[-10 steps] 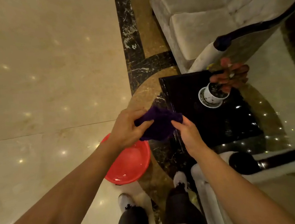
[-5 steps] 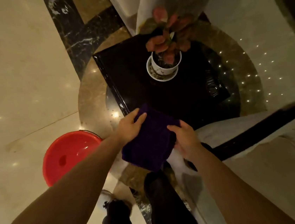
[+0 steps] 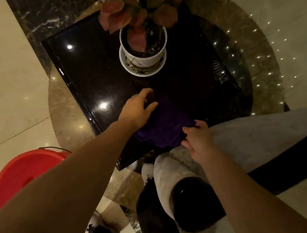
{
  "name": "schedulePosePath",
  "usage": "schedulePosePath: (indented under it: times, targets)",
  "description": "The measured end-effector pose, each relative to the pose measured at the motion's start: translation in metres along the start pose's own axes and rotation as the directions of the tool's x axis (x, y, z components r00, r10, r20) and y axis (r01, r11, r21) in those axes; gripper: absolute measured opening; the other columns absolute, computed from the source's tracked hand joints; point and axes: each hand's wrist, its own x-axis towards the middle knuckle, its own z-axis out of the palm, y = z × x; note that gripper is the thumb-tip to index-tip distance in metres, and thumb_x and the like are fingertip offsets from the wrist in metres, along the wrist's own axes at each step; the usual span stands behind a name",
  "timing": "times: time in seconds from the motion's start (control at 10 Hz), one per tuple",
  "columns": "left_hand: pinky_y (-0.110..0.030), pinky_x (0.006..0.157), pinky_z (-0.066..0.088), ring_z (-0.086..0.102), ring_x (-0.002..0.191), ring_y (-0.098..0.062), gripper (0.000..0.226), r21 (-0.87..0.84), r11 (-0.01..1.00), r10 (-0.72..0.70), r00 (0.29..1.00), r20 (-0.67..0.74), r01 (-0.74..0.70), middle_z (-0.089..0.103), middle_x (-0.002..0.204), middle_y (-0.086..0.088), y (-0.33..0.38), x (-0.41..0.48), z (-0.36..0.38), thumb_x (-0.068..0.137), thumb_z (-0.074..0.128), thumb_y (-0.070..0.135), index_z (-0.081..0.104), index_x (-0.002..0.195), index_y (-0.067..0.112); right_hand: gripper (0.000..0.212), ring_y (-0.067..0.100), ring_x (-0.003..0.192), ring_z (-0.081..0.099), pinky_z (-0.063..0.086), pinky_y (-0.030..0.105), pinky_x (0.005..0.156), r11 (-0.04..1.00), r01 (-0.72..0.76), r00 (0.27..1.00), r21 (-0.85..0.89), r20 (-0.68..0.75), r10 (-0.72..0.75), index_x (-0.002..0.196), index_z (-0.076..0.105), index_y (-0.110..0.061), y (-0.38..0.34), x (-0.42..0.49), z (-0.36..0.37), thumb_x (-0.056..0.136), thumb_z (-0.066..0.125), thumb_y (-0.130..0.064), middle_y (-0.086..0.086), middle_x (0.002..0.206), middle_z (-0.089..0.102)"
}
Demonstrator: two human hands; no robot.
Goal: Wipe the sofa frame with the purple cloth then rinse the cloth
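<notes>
The purple cloth (image 3: 165, 126) is spread over the near corner of the glossy black table (image 3: 97, 80), close to the dark sofa frame (image 3: 193, 203). Its far edge is touched by the left hand (image 3: 136, 110), fingers straight and spread. Its near edge is pinched by the curled fingers of the right hand (image 3: 197, 140). A red basin (image 3: 21, 173) is seen on the floor at the left.

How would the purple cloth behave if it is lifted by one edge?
Probably floppy: the purple cloth lies in soft folds between the left hand and the right hand. Likely light, since the right hand's fingertips alone pinch its edge.
</notes>
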Motion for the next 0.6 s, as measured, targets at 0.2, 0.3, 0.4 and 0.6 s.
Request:
schedulePosePath:
  times: [0.2,0.3,0.4,0.6]
  targets:
    - [-0.048,0.099,0.043,0.043,0.121,-0.036,0.053,0.371,0.926,0.091,0.995,-0.047,-0.068,0.043,0.139,-0.013,-0.016,-0.030,0.022,0.091,0.057,0.039,0.042,0.142,0.033,0.076,0.025,0.117,0.054,0.046,0.036,0.099,0.916,0.107,0.994,-0.387,0.033,-0.102,0.154,0.024,-0.025,0.011,0.015,0.013,0.091,0.062,-0.008,0.010,0.146,0.047]
    - [-0.048,0.104,0.035,0.031,0.131,-0.037,0.058,0.600,0.784,0.046,0.980,0.195,-0.157,0.029,0.152,-0.011,-0.025,-0.041,0.037,0.092,0.052,0.043,0.033,0.147,0.039,0.065,0.021,0.117,0.052,0.044,0.032,0.099,0.854,0.110,0.989,-0.508,0.145,-0.041,0.152,0.037,-0.023,0.019,0.014,0.027,0.093,0.063,-0.013,0.008,0.146,0.049]
    - [-0.052,0.111,0.026,0.019,0.142,-0.041,0.067,0.667,0.740,-0.233,0.901,0.366,-0.080,0.007,0.164,-0.006,-0.032,-0.041,0.043,0.092,0.052,0.043,0.022,0.152,0.041,0.064,0.025,0.129,0.049,0.043,0.039,0.109,0.817,0.094,0.979,-0.569,0.204,0.030,0.152,0.038,-0.025,0.025,0.014,0.038,0.094,0.063,-0.017,0.008,0.151,0.044]
    - [-0.055,0.113,0.024,0.017,0.145,-0.042,0.080,0.608,0.794,-0.214,0.937,0.277,0.001,-0.004,0.166,-0.008,-0.026,-0.065,-0.003,0.092,0.046,0.055,-0.002,0.154,0.040,0.068,0.027,0.139,0.043,0.038,0.037,0.112,0.723,0.215,0.972,-0.656,0.214,-0.095,0.156,0.028,-0.021,0.019,-0.027,0.058,0.097,0.060,-0.029,0.012,0.155,0.041]
